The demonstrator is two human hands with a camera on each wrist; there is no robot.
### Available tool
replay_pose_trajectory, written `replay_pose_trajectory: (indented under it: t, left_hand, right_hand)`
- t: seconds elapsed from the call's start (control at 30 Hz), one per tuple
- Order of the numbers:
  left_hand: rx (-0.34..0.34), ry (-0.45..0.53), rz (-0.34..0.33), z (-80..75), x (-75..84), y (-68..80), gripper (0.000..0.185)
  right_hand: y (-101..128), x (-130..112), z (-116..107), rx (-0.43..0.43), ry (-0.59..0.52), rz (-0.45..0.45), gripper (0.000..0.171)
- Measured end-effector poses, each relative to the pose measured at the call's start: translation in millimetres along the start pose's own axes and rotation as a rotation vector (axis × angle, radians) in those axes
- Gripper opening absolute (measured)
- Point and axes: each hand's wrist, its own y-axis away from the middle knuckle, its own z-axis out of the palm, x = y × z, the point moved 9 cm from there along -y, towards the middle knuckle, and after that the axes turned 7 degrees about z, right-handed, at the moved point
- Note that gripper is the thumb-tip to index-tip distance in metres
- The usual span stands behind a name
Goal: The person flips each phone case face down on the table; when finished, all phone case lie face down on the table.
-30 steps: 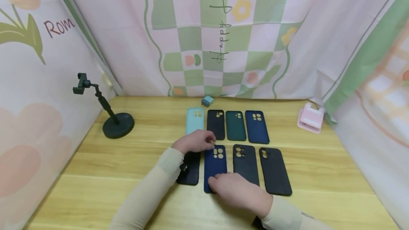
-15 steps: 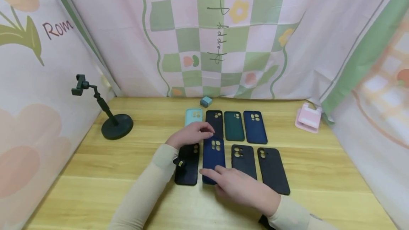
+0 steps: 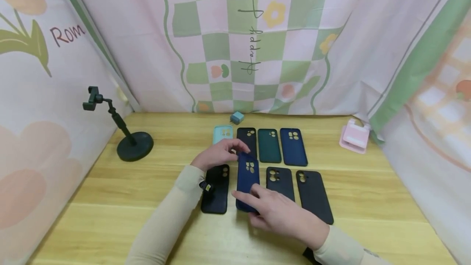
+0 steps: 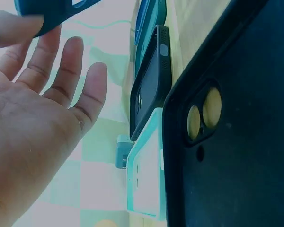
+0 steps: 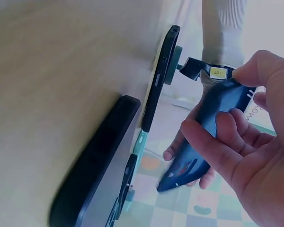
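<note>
Both hands on the dark blue phone case (image 3: 247,181), lifted off the table (image 3: 368,199).

Right hand (image 3: 281,216) pinches the case's near end, thumb and fingers curled round it; the right wrist view shows the case clear of the wood. Left hand (image 3: 218,153) is at the far, camera-cutout end: fingers mostly straight and spread in the left wrist view, a fingertip touching the case edge, no curl round it. Case hangs over the near row, between a black case (image 3: 217,189) on its left and two more black cases (image 3: 281,183) on its right. Far row behind it: light teal case (image 3: 222,133), black, dark green case (image 3: 269,145), blue. Small blue charger (image 3: 237,117) behind that row, black phone stand (image 3: 126,134) far left, pink holder (image 3: 354,136) far right.
</note>
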Motion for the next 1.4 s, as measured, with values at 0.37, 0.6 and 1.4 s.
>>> replay_pose_trajectory:
  t: [0.37,0.6,1.4]
  left_hand:
    - [-0.039,-0.026,-0.017,6.3,-1.6,-3.6,0.026]
    - [-0.083,-0.049,-0.001,11.8,-4.4,-9.2,0.029]
    - [-0.129,-0.28,-0.187,50.8,-12.6,-25.2,0.007]
  right_hand:
    - [-4,-1,-2,0.07,0.007,-0.02,0.048]
    - [0,6,-6,0.164,0.122,0.013,0.038]
    - [9,42,35,-0.288,0.252,0.384,0.052]
